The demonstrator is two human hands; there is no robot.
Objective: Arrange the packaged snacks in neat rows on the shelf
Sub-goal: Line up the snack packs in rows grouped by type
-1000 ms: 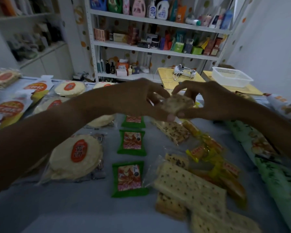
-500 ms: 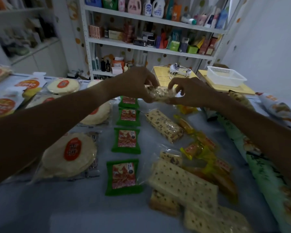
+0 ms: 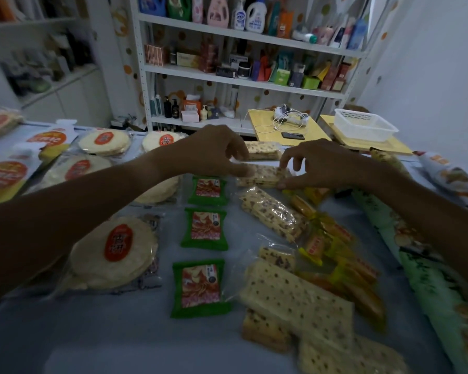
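Cracker pack pinched at both ends between left hand and right hand grip.

speckled cracker pack is being pinched flat at both ends, at the far end of its column | another cracker pack is lying just behind | three green packets are lying in a column to the left | round rice-cake packs are sitting farther left

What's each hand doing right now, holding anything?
Left hand: pinches the left end of the speckled cracker pack.
Right hand: pinches the right end of the same pack.
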